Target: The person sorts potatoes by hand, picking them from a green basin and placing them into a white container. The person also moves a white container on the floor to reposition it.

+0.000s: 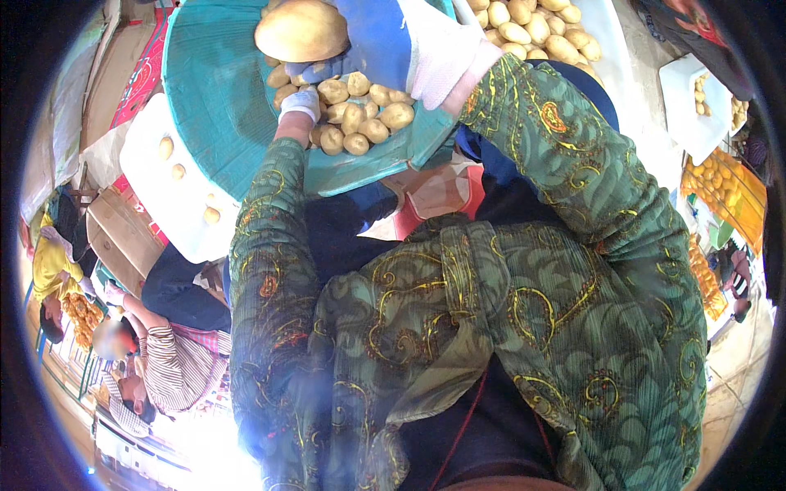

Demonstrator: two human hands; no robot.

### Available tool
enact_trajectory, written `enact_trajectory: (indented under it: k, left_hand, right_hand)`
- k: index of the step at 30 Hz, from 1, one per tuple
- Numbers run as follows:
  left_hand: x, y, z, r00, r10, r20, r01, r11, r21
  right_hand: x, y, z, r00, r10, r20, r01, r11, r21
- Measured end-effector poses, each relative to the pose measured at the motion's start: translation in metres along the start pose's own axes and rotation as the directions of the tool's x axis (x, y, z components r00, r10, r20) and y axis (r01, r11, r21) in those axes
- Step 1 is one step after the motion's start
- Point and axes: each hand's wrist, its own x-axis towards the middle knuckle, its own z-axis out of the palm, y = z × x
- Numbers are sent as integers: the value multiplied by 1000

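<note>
A large potato [301, 32] is held up close to the camera by my right hand [384, 40], which wears a white glove with a blue coated palm. Blue fingertips show just under the potato. My left hand [301, 103], in a pale glove, reaches down among smaller potatoes [353, 116]. Its fingers are partly hidden, so I cannot tell whether it grips one. These potatoes lie heaped in a wide teal basin or lined tub [209, 92] before me.
To the left, a white tub [184, 202] holds a few potatoes. Another white container [605, 37], piled with potatoes, stands at the upper right. Flattened cardboard [123, 239] lies at left. A person in a striped top [184, 368] sits nearby. Orange bags of potatoes [724, 190] stand far right.
</note>
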Motion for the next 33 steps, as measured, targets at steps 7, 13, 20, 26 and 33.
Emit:
enact_trajectory:
  k: [7,13,20,26,33]
  left_hand:
    - [-43,-49,-40,904,389,-179,-389,570,-724]
    - [-168,-37,-147,857,365,-363,-442,163,-882]
    - [-252,-15,-175,694,176,-698,-698,-72,-712]
    - [-266,14,-177,707,108,-699,-683,-149,-715]
    - [-256,33,-189,583,-1,-813,-801,166,-575]
  right_hand:
    - [9,-10,-2,944,321,76,-325,871,369]
    - [11,21,20,852,452,263,-426,309,850]
    - [31,-33,11,451,696,558,-889,301,344]
    - [10,-4,24,834,292,469,-339,941,15]
    - [18,-18,21,681,479,554,-705,633,319]
